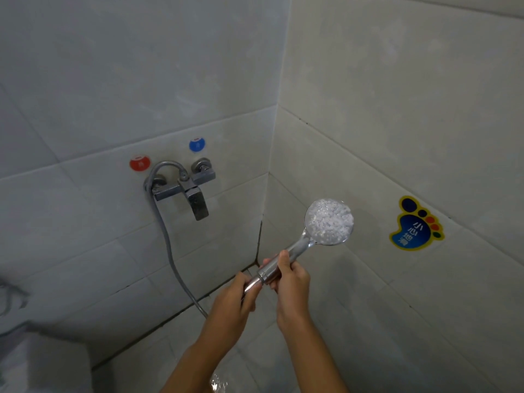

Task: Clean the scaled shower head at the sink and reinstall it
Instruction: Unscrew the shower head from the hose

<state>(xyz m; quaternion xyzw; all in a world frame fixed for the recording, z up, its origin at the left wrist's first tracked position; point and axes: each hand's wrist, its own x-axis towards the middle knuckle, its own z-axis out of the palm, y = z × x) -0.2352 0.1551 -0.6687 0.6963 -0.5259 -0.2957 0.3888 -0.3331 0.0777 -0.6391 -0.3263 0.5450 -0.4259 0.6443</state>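
Observation:
The chrome shower head (329, 221) is held up in the tiled corner, its round face white and speckled. My right hand (290, 282) grips its handle just below the head. My left hand (236, 300) grips the metal connector nut (253, 284) at the handle's lower end, where the hose joins. The grey hose (167, 239) runs from behind my left hand up to the wall mixer tap (184, 184).
Red (139, 163) and blue (197, 144) round markers sit above the tap. A blue foot-shaped sticker (415, 224) is on the right wall. A pale object (42, 361) stands at the lower left. A shiny wet patch (218, 382) lies on the floor between my forearms.

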